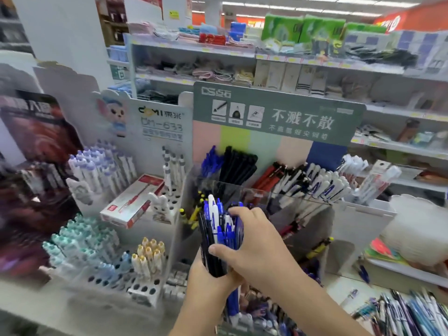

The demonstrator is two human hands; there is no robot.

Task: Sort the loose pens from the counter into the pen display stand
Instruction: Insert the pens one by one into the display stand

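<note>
Both hands [242, 260] clasp a pen bundle [219, 236] before the acrylic display stand [303, 214]; loosened grip risks spillage.

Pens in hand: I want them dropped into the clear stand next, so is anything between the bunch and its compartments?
Nothing visible. The pens, held by both the left hand and right hand, sit just before the stand, whose compartments are open on top, though partly filled.

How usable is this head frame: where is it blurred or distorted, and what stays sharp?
Head view: motion blur smears the left edge and the loose pens at bottom right; wide-angle distortion bends the shelves; even store lighting, no harsh glare. Both hands, left and right, and the pen bundle stay fairly sharp.
</note>
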